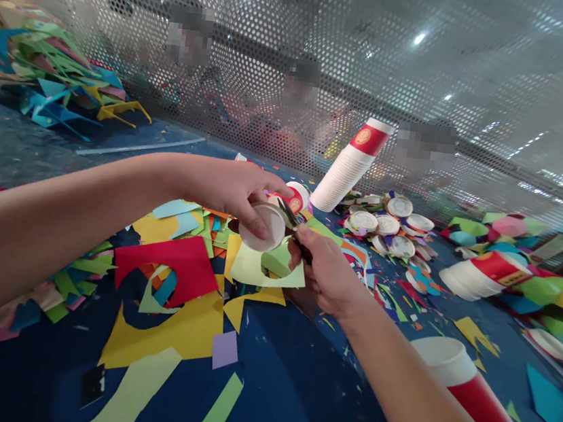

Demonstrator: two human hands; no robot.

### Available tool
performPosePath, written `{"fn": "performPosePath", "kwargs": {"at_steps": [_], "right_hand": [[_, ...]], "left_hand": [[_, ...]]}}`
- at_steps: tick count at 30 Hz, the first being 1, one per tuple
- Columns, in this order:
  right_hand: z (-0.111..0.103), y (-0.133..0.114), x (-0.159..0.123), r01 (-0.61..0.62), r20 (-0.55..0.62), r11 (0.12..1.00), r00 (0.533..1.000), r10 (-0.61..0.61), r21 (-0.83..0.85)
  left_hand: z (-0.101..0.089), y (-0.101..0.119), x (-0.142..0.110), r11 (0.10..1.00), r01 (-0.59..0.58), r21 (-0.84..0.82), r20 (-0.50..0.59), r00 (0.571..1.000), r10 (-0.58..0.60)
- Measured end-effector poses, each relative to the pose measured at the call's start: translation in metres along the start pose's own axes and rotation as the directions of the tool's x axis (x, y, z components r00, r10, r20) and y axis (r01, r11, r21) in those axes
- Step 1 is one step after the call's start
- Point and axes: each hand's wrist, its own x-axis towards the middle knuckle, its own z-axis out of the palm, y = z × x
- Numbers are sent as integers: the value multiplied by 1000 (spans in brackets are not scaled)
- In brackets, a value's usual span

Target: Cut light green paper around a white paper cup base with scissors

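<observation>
My left hand [242, 196] is closed around a white paper cup bottom [265, 228], thumb pressed on its round face. Scissors [291, 218] are gripped in my right hand [323, 264], and their dark blades reach up to the right edge of the cup bottom. Whether the blades touch it I cannot tell. Just below both hands lies a pale green paper sheet [249, 265] with a round hole cut in it. A red and white cup [300, 196] lies behind the scissors, partly hidden.
A tall leaning stack of paper cups [348, 168] stands behind, beside a pile of cut cup bottoms [387, 224]. Red paper [177, 260] and yellow paper scraps [185, 329] cover the blue table [280, 389]. A tipped cup [465, 384] lies right; a perforated metal screen [260, 51] runs behind.
</observation>
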Motion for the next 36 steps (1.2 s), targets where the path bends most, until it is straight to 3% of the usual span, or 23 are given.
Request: {"fn": "performPosePath", "kwargs": {"at_steps": [5,10,16,18,20,23,29,33,36], "right_hand": [[-6,-4,3,57,-114,994,991,-67,-89],[-24,-12,5,91,-261,911,942,-209,-402],[-30,-16,6,-66,-268,542,914,-303,-838],[-24,-15,8,-121,-262,430,922,-285,-895],[-17,-13,9,-153,-251,348,933,-258,-925],[-9,-13,9,-138,-199,271,957,-213,-953],[-1,-12,9,-102,-134,181,976,-173,-978],[0,-11,9,-38,-74,157,970,-232,-987],[1,-19,3,6,-44,162,951,-307,-987]], "left_hand": [[-9,-3,-1,989,34,143,-82,996,-22],[-13,4,0,978,62,200,-145,989,-34],[7,21,-6,975,82,207,-200,979,-40],[18,23,-11,977,21,214,-187,982,20],[31,22,-16,953,-93,290,-204,966,156],[52,19,-24,840,-255,480,-251,877,409],[93,23,-45,646,-310,698,-214,770,601],[114,26,-66,311,-260,914,-95,609,788],[125,26,-80,193,-240,951,-33,544,838]]}}
